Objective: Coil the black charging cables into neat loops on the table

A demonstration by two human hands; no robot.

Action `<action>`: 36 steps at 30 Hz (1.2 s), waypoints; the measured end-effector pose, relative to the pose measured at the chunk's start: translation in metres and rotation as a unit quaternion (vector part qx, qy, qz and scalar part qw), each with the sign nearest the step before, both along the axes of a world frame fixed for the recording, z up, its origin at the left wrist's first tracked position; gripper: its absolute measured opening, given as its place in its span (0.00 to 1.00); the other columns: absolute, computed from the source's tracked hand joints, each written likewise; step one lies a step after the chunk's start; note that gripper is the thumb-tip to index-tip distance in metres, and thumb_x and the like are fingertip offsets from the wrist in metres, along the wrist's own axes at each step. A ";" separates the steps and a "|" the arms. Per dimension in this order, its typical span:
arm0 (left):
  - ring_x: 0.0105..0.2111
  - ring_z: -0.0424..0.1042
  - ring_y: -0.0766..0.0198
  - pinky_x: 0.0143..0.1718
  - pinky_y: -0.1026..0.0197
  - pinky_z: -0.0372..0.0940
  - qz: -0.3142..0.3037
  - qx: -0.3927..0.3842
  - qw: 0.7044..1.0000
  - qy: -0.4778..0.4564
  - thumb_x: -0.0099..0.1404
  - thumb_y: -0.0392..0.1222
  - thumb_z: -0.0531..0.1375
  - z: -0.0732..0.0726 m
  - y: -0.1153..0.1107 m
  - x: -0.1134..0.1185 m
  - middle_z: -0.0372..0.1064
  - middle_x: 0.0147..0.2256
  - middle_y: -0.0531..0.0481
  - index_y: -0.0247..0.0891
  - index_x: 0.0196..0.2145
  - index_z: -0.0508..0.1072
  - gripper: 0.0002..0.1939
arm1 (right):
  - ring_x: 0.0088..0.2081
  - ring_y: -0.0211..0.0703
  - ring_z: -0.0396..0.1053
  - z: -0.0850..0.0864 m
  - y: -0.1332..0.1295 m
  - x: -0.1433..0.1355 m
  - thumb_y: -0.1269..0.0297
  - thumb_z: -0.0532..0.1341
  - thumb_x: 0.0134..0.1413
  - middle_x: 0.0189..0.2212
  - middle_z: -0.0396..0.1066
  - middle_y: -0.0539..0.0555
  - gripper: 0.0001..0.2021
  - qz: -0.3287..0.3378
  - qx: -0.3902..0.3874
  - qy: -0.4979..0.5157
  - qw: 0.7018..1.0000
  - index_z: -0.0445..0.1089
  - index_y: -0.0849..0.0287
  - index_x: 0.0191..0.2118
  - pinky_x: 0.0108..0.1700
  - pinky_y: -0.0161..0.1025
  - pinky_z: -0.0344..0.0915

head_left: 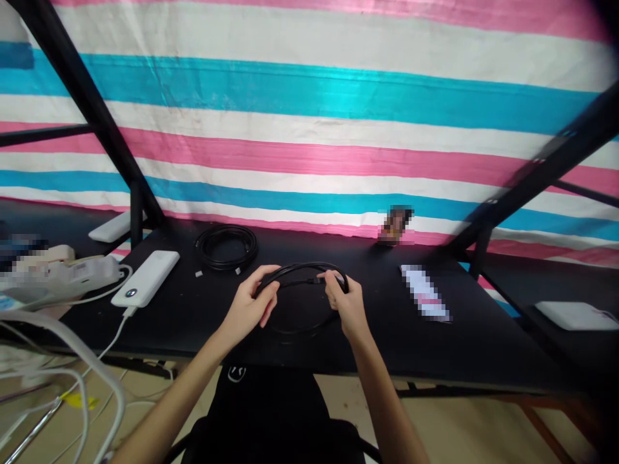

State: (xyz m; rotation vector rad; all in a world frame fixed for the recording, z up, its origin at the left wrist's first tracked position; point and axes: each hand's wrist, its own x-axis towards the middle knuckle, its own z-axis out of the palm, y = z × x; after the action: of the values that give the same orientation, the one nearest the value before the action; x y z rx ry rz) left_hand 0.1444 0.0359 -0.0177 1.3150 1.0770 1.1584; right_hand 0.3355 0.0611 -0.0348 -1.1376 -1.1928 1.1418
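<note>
A black cable (302, 265) is wound in a loose coil above the dark table's front part. Its left side is gripped by my left hand (251, 303), thumb and fingers closed round the strands. My right hand (344, 298) pinches the coil's right side, with a dark connector end showing beside the thumb. The lower loop hangs between both hands, close to the tabletop. Behind and to the left lies another coiled black cable (202, 256), with two small pale pieces near its front edge.
On the left of the black table (387, 345) are a white power bank (147, 277) with a cable plugged in and a white power strip (91, 274). A pixelated paper strip (424, 293) lies right. Black frame bars slant at both sides before a striped sheet.
</note>
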 end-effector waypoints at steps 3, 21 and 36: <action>0.12 0.45 0.75 0.14 0.69 0.42 -0.020 -0.005 1.000 -0.009 0.64 0.58 0.53 -0.001 0.004 0.001 0.48 0.16 0.63 0.36 0.46 0.67 0.23 | 0.14 0.28 0.45 0.006 0.001 -0.002 0.46 0.61 0.50 0.13 0.51 0.43 0.20 -0.021 0.017 -0.010 1.000 0.69 0.61 0.26 0.16 0.32 0.42; 0.14 0.39 0.77 0.16 0.68 0.34 0.077 -0.019 0.991 -0.111 0.56 0.61 0.60 -0.009 0.010 0.001 0.40 0.14 0.61 0.37 0.15 0.52 0.30 | 0.16 0.32 0.57 -0.031 -0.006 0.004 0.56 0.64 0.50 0.13 0.59 0.44 0.12 0.080 -0.025 0.007 0.996 0.68 0.61 0.28 0.22 0.32 0.56; 0.11 0.36 0.76 0.10 0.68 0.36 0.188 -0.174 0.857 -0.448 0.66 0.57 0.52 -0.025 0.008 0.026 0.38 0.13 0.63 0.38 0.18 0.50 0.27 | 0.16 0.30 0.45 -0.031 -0.050 -0.042 0.53 0.62 0.51 0.12 0.45 0.40 0.19 0.075 -0.062 0.374 0.922 0.60 0.58 0.17 0.26 0.32 0.60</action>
State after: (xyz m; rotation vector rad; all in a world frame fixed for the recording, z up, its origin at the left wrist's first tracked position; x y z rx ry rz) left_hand 0.1703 0.0437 -0.0431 0.1801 0.7733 1.5402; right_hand 0.2936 0.0113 -0.0653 -0.5935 -0.6149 1.5945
